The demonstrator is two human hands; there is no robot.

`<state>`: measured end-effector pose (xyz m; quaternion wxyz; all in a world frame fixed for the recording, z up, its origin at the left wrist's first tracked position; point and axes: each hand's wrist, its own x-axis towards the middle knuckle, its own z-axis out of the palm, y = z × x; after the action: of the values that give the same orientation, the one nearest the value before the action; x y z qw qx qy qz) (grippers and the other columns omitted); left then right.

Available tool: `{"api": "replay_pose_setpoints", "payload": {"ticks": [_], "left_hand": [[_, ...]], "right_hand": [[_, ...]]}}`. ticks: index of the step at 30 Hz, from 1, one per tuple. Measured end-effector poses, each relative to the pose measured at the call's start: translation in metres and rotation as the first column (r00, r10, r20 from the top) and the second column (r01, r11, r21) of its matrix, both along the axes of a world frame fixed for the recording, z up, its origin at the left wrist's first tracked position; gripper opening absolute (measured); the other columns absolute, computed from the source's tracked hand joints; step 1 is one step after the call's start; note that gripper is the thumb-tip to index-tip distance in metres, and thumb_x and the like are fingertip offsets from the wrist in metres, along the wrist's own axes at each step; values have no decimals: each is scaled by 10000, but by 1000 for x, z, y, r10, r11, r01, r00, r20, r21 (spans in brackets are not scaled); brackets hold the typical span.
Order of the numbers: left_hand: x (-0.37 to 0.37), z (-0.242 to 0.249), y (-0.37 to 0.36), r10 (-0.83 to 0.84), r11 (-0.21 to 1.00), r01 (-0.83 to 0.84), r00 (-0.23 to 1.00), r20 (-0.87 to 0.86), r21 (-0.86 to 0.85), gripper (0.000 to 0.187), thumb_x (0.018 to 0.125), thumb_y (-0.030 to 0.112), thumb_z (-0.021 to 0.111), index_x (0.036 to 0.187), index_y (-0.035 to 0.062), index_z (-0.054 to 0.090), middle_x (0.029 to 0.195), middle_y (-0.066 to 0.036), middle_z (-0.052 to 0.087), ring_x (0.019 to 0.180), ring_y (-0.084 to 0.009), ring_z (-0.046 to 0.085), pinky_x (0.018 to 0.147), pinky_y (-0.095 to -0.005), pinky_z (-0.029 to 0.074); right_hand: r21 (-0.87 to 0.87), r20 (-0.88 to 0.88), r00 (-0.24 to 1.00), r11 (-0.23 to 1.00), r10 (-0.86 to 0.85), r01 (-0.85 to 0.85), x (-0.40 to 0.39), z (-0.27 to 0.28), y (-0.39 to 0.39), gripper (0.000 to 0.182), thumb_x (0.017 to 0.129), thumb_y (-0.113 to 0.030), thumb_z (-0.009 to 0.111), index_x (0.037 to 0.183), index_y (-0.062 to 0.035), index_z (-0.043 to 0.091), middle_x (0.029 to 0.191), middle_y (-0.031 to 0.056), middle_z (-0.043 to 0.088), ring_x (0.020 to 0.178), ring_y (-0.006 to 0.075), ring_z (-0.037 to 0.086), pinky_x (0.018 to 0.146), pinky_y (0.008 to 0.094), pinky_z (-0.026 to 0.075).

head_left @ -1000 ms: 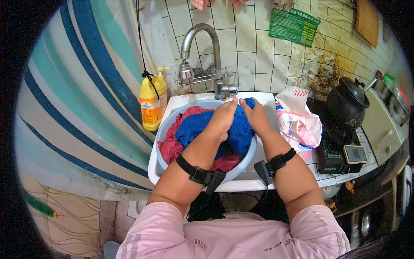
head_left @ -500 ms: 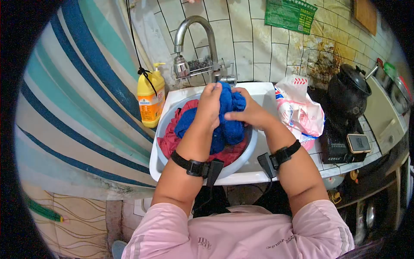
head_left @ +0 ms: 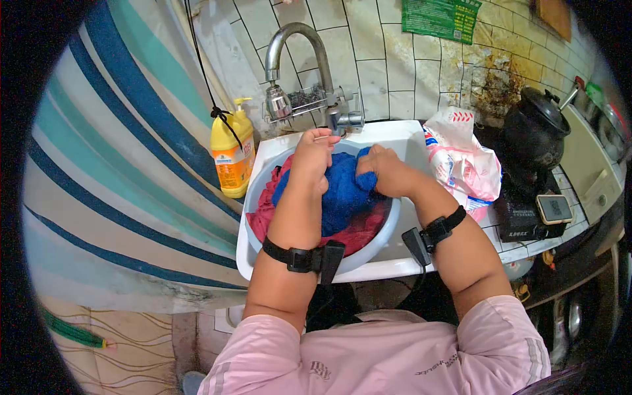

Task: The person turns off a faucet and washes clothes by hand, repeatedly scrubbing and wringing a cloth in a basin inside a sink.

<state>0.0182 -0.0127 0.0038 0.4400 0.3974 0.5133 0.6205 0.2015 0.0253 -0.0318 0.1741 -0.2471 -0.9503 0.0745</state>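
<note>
A blue cloth lies bunched over dark red cloth in a pale blue basin, which stands in the white sink. My right hand is closed on a fold of the blue cloth at the basin's right side. Just below the faucet, my left hand is over the basin's back left part, its fingers curled beside the blue cloth. Whatever those fingers hold, if anything, is hidden.
A yellow pump bottle hangs left of the sink by a black cord. To the right are a crumpled white and pink plastic bag, a black pot and a phone. A wire rack sits behind the faucet.
The blue cloth, bunched up between both hands before, now lies lower and more spread in the basin. My hands are farther apart, and my left hand has moved slightly left.
</note>
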Motion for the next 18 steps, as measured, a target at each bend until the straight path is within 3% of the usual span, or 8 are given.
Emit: {"api": "replay_pose_setpoints", "payload": {"ticks": [1,3,4,6,7,9,15,18], "left_hand": [[3,5,-4,0,1000,0,1000,-3,0,388,698,-97,464,1059,17,549,1000,-109,615,804,-147,508,675,-237,401],[7,11,-11,0,998,0,1000,4,-67,374,719,-42,504,1083,33,553,999,-105,621,814,-160,499,729,-264,397],[6,9,-9,2,998,-2,1000,7,-66,374,719,-42,504,1083,33,553,999,-105,621,814,-160,499,729,-264,397],[5,7,-7,-27,998,26,999,-19,-53,367,734,8,543,1098,48,555,993,-91,625,844,-160,490,776,-294,398],[5,7,-8,-26,998,25,1000,-17,-53,367,734,8,543,1098,48,555,993,-91,625,844,-160,490,776,-294,398],[7,7,-9,-27,999,27,1000,-13,-47,348,746,18,557,1092,51,556,964,-77,622,873,-164,491,815,-298,385],[11,6,-6,7,999,-9,999,-49,-47,313,759,30,576,1070,56,557,925,-57,600,877,-164,490,817,-299,387],[10,0,-3,-30,999,30,999,-26,-16,304,768,44,583,1069,66,550,931,-55,597,884,-161,493,817,-299,387]], "right_hand": [[0,-3,1000,1000,0,0,-1,1,-5,334,679,-46,590,955,-200,698,1061,142,622,987,341,540,847,417,443],[-40,190,977,993,-100,110,-3,1,-13,367,608,-55,628,939,-197,696,887,43,643,1003,278,504,806,411,390],[-39,192,976,993,-98,107,-4,2,-16,367,608,-55,628,939,-197,696,887,43,643,1003,278,504,806,411,390],[-93,478,878,992,-27,81,-4,6,-22,419,621,-162,640,1032,-218,699,919,57,649,1036,284,496,816,428,386],[-92,480,877,993,-26,80,-7,8,-26,419,621,-162,640,1032,-218,699,919,57,649,1036,284,496,816,428,386],[-96,659,752,994,24,53,-16,11,-34,467,634,-286,669,1098,-237,687,958,78,648,1077,289,489,839,421,388],[-158,744,664,985,73,69,-29,13,-46,537,634,-406,711,1138,-223,675,1030,103,645,1112,289,493,850,420,405],[-143,710,704,981,8,133,-29,21,-55,530,630,-348,722,1136,-197,677,1043,117,647,1094,275,510,826,431,433]]}}
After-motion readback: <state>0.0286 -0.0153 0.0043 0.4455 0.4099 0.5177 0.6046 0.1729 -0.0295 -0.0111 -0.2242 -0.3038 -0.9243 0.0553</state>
